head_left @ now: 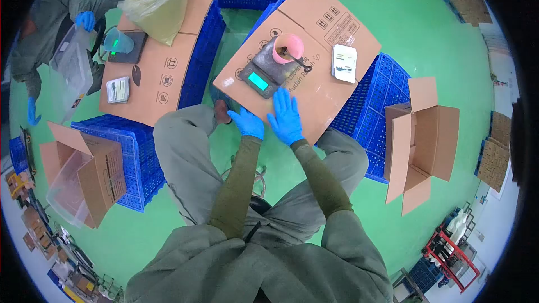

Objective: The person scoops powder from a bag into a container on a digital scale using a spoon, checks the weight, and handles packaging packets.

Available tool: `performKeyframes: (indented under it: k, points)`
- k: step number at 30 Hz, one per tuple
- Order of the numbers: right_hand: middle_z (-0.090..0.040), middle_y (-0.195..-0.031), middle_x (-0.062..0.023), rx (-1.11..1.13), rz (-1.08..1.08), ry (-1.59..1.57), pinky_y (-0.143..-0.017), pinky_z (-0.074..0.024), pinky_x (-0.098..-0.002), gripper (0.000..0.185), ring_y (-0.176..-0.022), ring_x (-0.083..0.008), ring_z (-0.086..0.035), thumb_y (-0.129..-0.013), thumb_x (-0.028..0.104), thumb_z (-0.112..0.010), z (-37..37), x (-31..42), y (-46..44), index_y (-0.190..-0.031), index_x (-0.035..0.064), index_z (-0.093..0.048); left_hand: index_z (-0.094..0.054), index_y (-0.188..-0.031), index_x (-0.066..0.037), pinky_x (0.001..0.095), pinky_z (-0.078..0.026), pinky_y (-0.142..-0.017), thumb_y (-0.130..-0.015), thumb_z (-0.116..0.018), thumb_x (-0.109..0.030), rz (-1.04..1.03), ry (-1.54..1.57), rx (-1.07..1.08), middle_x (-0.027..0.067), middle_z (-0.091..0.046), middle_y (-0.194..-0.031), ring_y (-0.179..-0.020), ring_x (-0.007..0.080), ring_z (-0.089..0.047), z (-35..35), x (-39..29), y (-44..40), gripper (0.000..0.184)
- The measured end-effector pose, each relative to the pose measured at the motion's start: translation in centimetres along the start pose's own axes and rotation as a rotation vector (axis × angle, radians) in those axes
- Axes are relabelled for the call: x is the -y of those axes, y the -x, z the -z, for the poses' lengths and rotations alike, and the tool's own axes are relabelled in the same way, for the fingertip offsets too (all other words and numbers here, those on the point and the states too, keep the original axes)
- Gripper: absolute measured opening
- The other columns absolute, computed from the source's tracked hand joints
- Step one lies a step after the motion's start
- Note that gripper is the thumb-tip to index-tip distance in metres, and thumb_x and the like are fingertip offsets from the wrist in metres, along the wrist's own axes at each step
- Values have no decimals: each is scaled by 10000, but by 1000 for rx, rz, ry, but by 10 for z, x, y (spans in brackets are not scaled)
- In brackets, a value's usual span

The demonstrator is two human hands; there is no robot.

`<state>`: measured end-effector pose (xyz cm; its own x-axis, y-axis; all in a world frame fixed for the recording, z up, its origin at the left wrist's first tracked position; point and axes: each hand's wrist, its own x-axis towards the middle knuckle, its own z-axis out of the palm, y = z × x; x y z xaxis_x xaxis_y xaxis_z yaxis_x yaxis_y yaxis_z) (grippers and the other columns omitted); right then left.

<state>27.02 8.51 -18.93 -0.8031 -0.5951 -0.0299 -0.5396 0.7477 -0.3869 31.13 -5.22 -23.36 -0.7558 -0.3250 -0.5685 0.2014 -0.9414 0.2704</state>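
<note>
Both of my hands wear blue gloves and hold nothing. My left hand (247,123) is open at the near edge of a cardboard sheet (314,101), its fingers pointing up and left. My right hand (287,119) lies on the cardboard with fingers stretched out, just below a dark digital scale (264,70) with a lit green display. On the scale stands a pink cup (288,45), with a dark-handled spoon (300,64) leaning out of it. A stack of white printed packets (343,63) lies to the right on the cardboard.
Blue crates (377,101) support the cardboard. An open carton (418,140) stands at right, another (104,177) at left. A co-worker (62,28) in blue gloves holds a clear plastic bin (73,67) beside another scale with a blue cup (118,41) and a yellowish bag (160,3).
</note>
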Motion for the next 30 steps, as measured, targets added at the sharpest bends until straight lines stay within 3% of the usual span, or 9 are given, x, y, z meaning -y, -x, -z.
performKeyframes:
  k: [5, 8, 11, 21, 24, 27, 30]
  points:
    - [-225, -1603, -226, 105, 163, -411, -1221, -123, -494, 705, -1499, -379, -185, -954, 285, -499, -12, 19, 33, -1533, -24, -243, -267, -1544, -42, 476, -220, -1198, -889, -228, -826, 71, -12, -43, 155, -299, -1587, -1446, 332, -298, 1, -4, 7, 1023]
    - [-222, -1608, -215, -94, -21, -292, -1220, -116, -507, 694, -1504, -375, -170, -957, 270, -486, -1, 2, 26, -1537, -19, -238, -244, -1559, -71, 483, -189, -1206, -880, -259, -826, 48, -14, 6, 142, -274, -1600, -1459, 332, -269, 15, 0, 4, 1015]
    - [-213, -1610, -217, -112, -90, -86, -1215, -110, -525, 710, -1507, -383, -152, -944, 268, -502, 6, -5, 16, -1536, -21, -238, -237, -1562, -74, 487, -177, -1209, -879, -276, -823, 31, -12, -20, 136, -272, -1602, -1462, 331, -261, 16, 6, 8, 1014]
    - [-199, -1612, -224, 17, -32, -82, -1208, -124, -536, 763, -1504, -407, -140, -914, 277, -549, 6, 1, 30, -1537, -27, -231, -295, -1526, -14, 475, -237, -1195, -930, -198, -776, 101, -29, -167, 143, -334, -1576, -1436, 327, -326, 43, 30, 15, 972]
    - [-196, -1614, -220, 12, -8, -72, -1208, -135, -530, 765, -1504, -404, -142, -913, 280, -550, 7, -1, 28, -1538, -25, -230, -274, -1517, 30, 466, -257, -1197, -960, -196, -731, 153, 14, -368, 181, -321, -1573, -1435, 335, -334, 53, 42, 22, 946]
    - [-208, -1607, -226, 29, 4, -41, -1204, -153, -526, 761, -1495, -409, -162, -915, 293, -552, 7, -4, 31, -1532, -27, -243, -269, -1508, 44, 471, -265, -1199, -1022, -155, -603, 241, 4, -391, 201, -332, -1554, -1417, 337, -355, 58, 30, 25, 817]
    - [-223, -1598, -235, 33, 18, -1, -1198, -170, -527, 755, -1486, -418, -182, -917, 310, -554, 3, -4, 27, -1524, -29, -262, -288, -1499, 42, 471, -272, -1196, -1036, -162, -564, 386, -66, -400, 201, -351, -1542, -1422, 337, -354, 70, 17, 15, 772]
